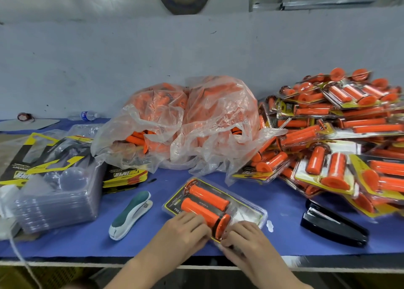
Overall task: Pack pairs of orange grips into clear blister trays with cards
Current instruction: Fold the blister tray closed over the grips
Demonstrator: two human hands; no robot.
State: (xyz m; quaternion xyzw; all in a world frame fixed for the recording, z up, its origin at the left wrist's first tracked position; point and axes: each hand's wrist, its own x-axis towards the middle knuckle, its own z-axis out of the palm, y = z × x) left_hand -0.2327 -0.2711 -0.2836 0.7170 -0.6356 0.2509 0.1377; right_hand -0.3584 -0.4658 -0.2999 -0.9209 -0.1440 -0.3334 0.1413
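Tray (251,208) with two grips (207,196) lies at front of table (76,245). Left hand (185,227) presses near grip, fingers nearly straight; right hand (242,234) pinches tray's near corner. Advise seating both grips fully before closing edges.

Sole view: wide-angle head cam, worn above the near edge of the counter (76,245), facing fwd toward 12 o'clock and pitched down, so the counter fills the lower half and the back wall (196,48) the upper half, w/ straight lines bowed toward the frame edges. It sits close over the hands at 6 o'clock, left hand (185,225) and right hand (242,234) at the blister tray (261,214), forearms cut by the bottom edge, while the counter's far side at 12 o'clock and its ends at 9 and 3 o'clock look much farther off.
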